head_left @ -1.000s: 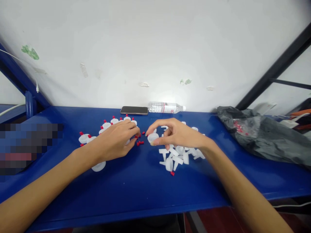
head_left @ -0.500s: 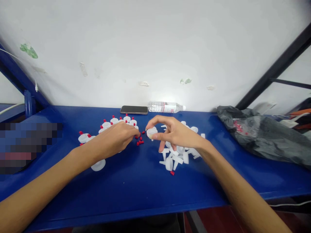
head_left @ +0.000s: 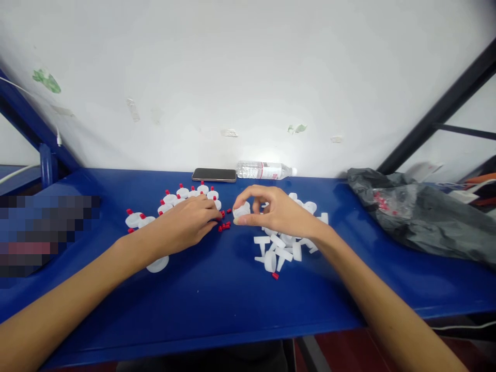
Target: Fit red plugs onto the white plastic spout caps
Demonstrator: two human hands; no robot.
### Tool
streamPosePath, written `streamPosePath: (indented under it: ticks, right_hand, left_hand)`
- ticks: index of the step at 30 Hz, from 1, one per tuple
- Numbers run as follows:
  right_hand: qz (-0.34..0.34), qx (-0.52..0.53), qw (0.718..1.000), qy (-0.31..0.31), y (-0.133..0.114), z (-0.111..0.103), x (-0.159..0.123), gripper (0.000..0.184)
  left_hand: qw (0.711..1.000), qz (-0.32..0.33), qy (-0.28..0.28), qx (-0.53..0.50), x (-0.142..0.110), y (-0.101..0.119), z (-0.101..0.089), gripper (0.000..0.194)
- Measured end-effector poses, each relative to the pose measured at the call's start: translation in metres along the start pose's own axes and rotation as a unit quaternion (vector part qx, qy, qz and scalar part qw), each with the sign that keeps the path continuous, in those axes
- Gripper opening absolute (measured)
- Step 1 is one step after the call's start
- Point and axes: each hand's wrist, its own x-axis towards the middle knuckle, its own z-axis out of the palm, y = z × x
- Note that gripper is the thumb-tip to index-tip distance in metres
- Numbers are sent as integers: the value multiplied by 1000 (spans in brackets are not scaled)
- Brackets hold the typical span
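My right hand pinches a white nozzle cap between thumb and fingers, its wide round part showing. Beneath and beside that hand lies a loose pile of white nozzle caps. My left hand reaches over several small red caps; its bent fingers are apart, with the tips at the caps. Whether a fingertip touches one is hard to see. Behind and under my left forearm stand several white nozzle caps with red tips, partly hidden by the hand.
A phone and a lying water bottle rest against the wall. On the right, a dark plastic bag carries a clear bag of red caps. One red cap lies before the white pile. The blue table's front edge is near.
My left hand's fingers have spread from a tighter pinch above the red caps, some of which have shifted slightly. My right hand's fingers have curled in, still holding the white nozzle cap.
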Motion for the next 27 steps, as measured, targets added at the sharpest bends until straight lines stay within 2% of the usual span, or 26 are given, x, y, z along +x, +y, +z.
streamPosePath:
  ticks: [7, 12, 16, 19, 22, 25, 27]
  right_hand:
    - [-1, 17, 1000, 10, 1, 1, 0, 17]
    - [-5, 18, 1000, 16, 1, 3, 0, 18]
    - [-16, 9, 999, 29, 1, 4, 1, 20]
    - [-16, 25, 999, 28, 2, 4, 1, 21]
    - [-17, 42, 998, 46, 4, 5, 1, 25]
    - [-23, 69, 995, 68, 4, 6, 3, 30]
    - [-29, 81, 993, 77, 2, 7, 3, 30]
  left_hand:
    - [1000, 16, 10, -2, 0, -5, 5, 25]
    - [1000, 8, 13, 23, 1, -2, 0, 24]
    - [997, 5, 78, 6, 1, -1, -5, 26]
    - [988, -10, 137, -65, 1, 4, -11, 28]
    - [966, -83, 171, -177, 1, 12, -22, 22]
    - [927, -156, 169, -296, 2, 18, -32, 20]
    - [900, -181, 154, -367, 2, 19, -36, 23]
